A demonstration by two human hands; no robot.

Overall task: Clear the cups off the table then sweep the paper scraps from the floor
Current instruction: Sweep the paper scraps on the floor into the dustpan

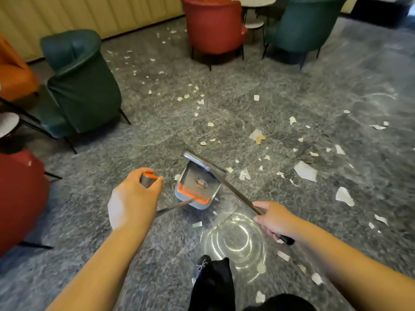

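Note:
My left hand point(134, 196) grips the grey, orange-capped top of the dustpan handle point(148, 179). Its thin pole runs down to the grey dustpan point(197, 187) with an orange comb edge, which stands on the floor at centre with a small scrap inside. My right hand point(275, 218) is closed on the thin broom handle point(238, 194); this slants up-left to the grey broom head point(199, 161) resting at the pan's far edge. White paper scraps point(305, 171) lie scattered over the grey marbled floor, mostly to the right and far centre. No cups are in view.
A dark green armchair point(78, 86) stands at left, with a red seat point(20, 198) and an orange one point(13, 72) near it. A red armchair point(213, 28), a green armchair point(303, 25) and a small round table point(256, 1) stand at the back. My dark-trousered leg and shoe point(208, 279) are at the bottom.

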